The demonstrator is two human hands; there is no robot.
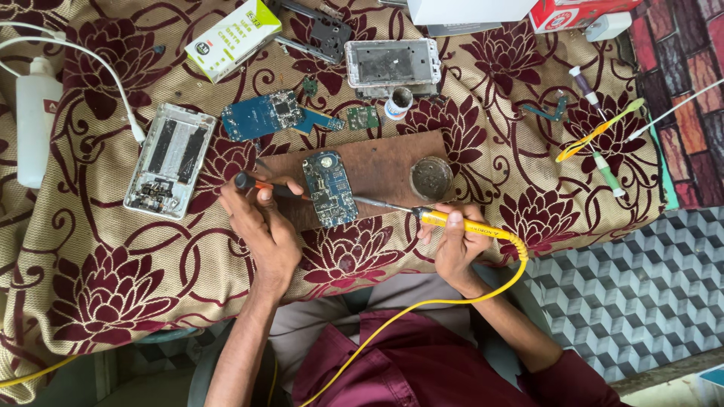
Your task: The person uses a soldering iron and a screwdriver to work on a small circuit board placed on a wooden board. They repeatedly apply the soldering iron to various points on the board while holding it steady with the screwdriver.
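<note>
Nearest the lens: maroon sleeves and lap, with a yellow cord (422,309) looping up to the right hand (456,245). Right hand closed around the yellow soldering iron (452,221), gripped pen-fashion near the front of the handle, probably for fine control; metal tip angled leftward toward the lower edge of the blue circuit board (329,188), whether touching it or just short of it cannot be told. Left hand (264,226) closed on a tool with an orange shaft and black end (260,184), its point aimed at the board's left side, seemingly to steady or probe it. Board lying flat between both hands on a brown wooden slab (377,162), likely there to shield the floral cloth (98,286) from heat. Just beyond the right hand, a round open tin (431,178) on the same slab, within easy dipping reach. Beyond the left hand, a second blue board (262,114), a small green board (363,117), and a small white pot (399,103). Further left of the left hand, an opened silver phone shell (170,160) and a white plastic bottle (36,120). Far past both hands, another gutted phone frame (392,66), a slim rectangular white-and-green carton (234,39) lying tilted, and a red-and-white box (577,13) at the top edge. Right of the right hand, a yellow-and-green toothbrush (599,130).
</note>
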